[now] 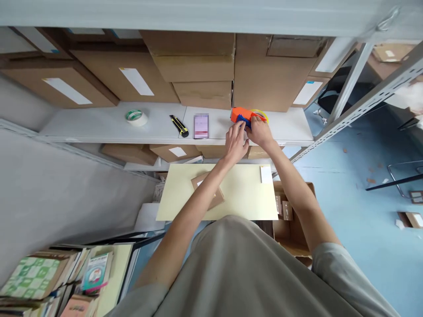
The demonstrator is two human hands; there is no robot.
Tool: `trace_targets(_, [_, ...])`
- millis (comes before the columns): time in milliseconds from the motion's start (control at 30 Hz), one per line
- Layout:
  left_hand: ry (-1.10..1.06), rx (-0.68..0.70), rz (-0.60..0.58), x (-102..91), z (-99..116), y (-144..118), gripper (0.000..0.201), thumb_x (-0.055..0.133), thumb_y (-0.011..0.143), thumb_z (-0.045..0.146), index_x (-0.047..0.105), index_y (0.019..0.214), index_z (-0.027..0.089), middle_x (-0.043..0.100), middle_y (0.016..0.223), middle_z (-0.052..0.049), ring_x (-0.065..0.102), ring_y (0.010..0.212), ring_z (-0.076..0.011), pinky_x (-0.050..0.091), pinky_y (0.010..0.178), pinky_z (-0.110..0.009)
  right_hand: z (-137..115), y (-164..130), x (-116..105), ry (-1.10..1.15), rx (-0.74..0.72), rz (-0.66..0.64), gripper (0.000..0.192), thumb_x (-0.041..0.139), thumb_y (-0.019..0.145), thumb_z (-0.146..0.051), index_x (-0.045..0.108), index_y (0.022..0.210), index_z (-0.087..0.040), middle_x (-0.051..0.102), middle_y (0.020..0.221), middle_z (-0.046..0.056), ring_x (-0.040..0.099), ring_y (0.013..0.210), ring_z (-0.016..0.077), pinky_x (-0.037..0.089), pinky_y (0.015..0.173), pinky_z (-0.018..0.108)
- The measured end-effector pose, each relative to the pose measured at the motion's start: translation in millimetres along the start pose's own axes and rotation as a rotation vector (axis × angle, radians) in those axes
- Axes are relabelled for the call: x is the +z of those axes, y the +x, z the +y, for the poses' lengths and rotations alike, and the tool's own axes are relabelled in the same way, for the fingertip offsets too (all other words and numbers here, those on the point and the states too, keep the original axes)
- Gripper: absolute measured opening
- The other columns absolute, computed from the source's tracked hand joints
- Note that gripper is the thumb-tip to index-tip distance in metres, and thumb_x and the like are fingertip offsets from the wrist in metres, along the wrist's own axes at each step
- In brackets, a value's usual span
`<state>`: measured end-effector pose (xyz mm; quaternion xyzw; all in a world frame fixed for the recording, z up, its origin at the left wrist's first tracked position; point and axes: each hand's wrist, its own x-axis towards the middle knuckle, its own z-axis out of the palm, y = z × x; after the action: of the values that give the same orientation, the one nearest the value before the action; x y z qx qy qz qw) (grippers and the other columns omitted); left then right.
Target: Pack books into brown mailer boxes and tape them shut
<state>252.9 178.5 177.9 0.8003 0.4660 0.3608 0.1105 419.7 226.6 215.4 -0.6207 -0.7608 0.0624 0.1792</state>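
An orange and blue tape dispenser (240, 115) is on the grey shelf, with a yellow ring (264, 115) showing behind it. My right hand (259, 131) is closed round its right end. From the left, the bent fingers of my left hand (235, 143) grip its blue part, the thumb sitting lower toward my right hand. Left of the hands lie a phone (201, 126) with its screen lit, a black and yellow box cutter (179, 126), and a white tape roll with a green core (136, 117).
Cardboard boxes (198, 66) line the back of the shelf (99, 123). Below is a pale yellow board (247, 198) with a small flat carton (216, 200) under my left forearm. An open carton (294, 233) stands at right, and books (95, 273) lie at lower left. A metal upright (363, 101) bounds the right side.
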Motion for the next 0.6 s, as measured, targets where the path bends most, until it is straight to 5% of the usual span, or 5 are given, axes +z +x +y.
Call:
trace_targets(167, [-0.021,-0.007,-0.094,9.5,-5.8,-31.9,0.072,0.061,0.109,0.023,0.048,0.179,0.014,0.053,0.182,-0.026,0.054,0.168,-0.0423,0.044,0.143,-0.063,0.9,17.9,25.9,-0.104,0.031,-0.131,0.057,0.049,0.115,-0.030,0.059,0.158,0.005,0.071,0.152,0.041,0.065,0.146,0.0518,0.041,0.133,0.075])
trace_targets(300, [-0.054,-0.051,-0.192,18.5,-31.8,-94.9,0.063,0.059,0.111,0.026,0.056,0.173,0.015,0.060,0.176,-0.025,0.059,0.165,-0.0393,0.043,0.144,-0.061,7.5,-0.7,37.6,-0.075,0.025,-0.014,0.071,0.041,0.118,-0.030,0.042,0.178,0.006,0.059,0.170,0.039,0.051,0.164,0.0523,0.029,0.139,0.082])
trace_targets(433, [-0.065,-0.358,-0.284,14.5,-92.9,-180.7,0.062,0.061,0.108,0.029,0.062,0.168,0.012,0.063,0.174,-0.027,0.054,0.170,-0.0398,0.038,0.149,-0.058,1.7,-87.1,76.1,0.145,0.081,0.093,0.075,0.024,0.125,-0.054,0.039,0.187,-0.016,0.048,0.183,0.029,0.041,0.175,0.0509,0.034,0.139,0.086])
trace_targets(500, [-0.048,-0.591,-0.307,7.1,-128.5,-217.4,0.068,0.064,0.107,0.034,0.059,0.170,0.009,0.058,0.179,-0.029,0.045,0.178,-0.0423,0.033,0.151,-0.061,-14.3,-152.8,111.5,0.326,0.257,-0.053,0.082,0.022,0.124,-0.070,0.048,0.182,-0.018,0.056,0.175,0.029,0.053,0.168,0.0486,0.046,0.136,0.078])
trace_targets(600, [-0.036,-0.815,-0.365,-0.7,-176.1,-243.0,0.085,0.072,0.107,0.052,0.053,0.176,0.006,0.047,0.189,-0.032,0.028,0.186,-0.0477,0.023,0.152,-0.066,-52.7,-243.7,168.0,0.761,0.769,-0.498,0.090,0.038,0.118,-0.085,0.065,0.164,-0.013,0.077,0.146,0.029,0.079,0.139,0.0429,0.063,0.127,0.065])
